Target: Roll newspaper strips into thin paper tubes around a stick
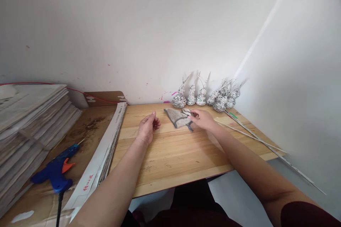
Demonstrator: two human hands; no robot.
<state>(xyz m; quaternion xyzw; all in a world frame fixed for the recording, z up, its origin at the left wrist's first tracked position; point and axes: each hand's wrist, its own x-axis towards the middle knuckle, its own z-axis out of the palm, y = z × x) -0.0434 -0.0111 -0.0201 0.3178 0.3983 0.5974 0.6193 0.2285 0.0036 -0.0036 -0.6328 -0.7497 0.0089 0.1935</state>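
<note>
Where the right grip (pixel 204 118) pinches, grey cloth (pixel 174 116) spreads leftward.

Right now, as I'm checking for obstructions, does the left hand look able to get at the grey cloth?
Probably yes: only wooden tabletop shows between the left hand and the grey cloth, whose other side the right hand holds.
</note>
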